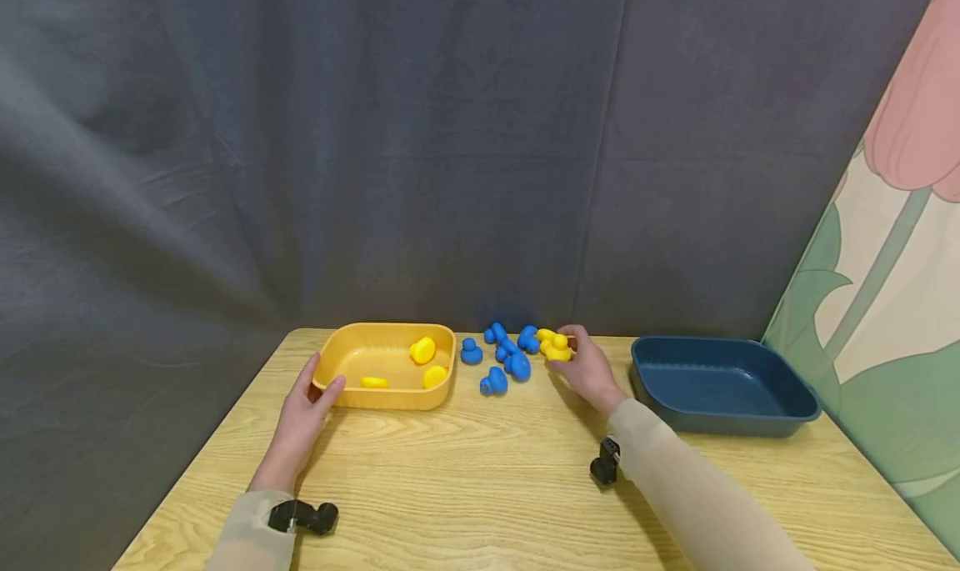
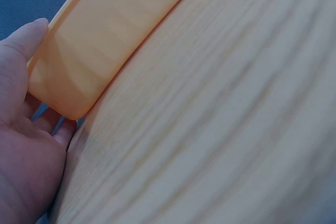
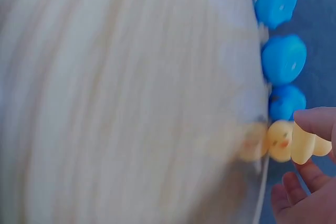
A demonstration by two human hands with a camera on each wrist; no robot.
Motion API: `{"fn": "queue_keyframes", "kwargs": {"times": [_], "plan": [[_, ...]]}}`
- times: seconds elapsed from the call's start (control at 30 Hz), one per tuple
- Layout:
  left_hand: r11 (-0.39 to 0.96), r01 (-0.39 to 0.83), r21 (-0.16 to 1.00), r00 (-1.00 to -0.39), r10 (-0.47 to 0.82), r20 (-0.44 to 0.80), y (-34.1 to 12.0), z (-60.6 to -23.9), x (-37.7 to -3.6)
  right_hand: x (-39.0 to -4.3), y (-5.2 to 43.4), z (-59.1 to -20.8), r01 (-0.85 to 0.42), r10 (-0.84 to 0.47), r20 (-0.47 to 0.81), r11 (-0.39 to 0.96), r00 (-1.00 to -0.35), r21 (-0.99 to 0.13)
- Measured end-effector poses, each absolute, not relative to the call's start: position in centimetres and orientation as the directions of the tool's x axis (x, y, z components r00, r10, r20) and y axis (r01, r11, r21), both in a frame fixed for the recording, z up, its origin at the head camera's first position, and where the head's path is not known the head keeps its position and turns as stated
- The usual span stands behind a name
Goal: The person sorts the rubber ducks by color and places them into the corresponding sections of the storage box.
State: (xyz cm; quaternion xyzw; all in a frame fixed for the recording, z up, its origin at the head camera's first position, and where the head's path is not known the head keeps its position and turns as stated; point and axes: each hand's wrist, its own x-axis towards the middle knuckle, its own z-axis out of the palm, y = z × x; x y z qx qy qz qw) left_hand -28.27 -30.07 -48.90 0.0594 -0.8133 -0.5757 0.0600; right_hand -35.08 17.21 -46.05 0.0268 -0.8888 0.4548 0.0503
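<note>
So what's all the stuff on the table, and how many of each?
Yellow plastic tray: one, table's left side.
Yellow rubber ducks in the tray: three.
Blue rubber ducks: about six, clustered between the trays.
Yellow rubber ducks by the right hand: about two, beside the blue ones.
Dark blue plastic tray: one, table's right side.
Light wooden table: one.
Grey cloth backdrop: one, behind.
Left hand: holds the yellow tray's corner.
Right hand: fingers pinch a yellow duck.
</note>
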Motion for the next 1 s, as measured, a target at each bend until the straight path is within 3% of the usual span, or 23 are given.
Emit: {"fn": "queue_keyframes", "kwargs": {"times": [0.53,1.0], "plan": [[0.339,-0.029,0.94,-0.985,-0.169,0.03,-30.0,-48.8,-28.3,-34.0,11.2,-43.4,-0.288,-0.138,0.254,0.513,-0.957,-0.808],[0.342,-0.024,0.939,-0.985,-0.169,0.036,-30.0,-48.9,-28.3,-32.6,6.6,-41.8,-0.31,-0.202,0.244,0.44,-0.949,-0.843]]}}
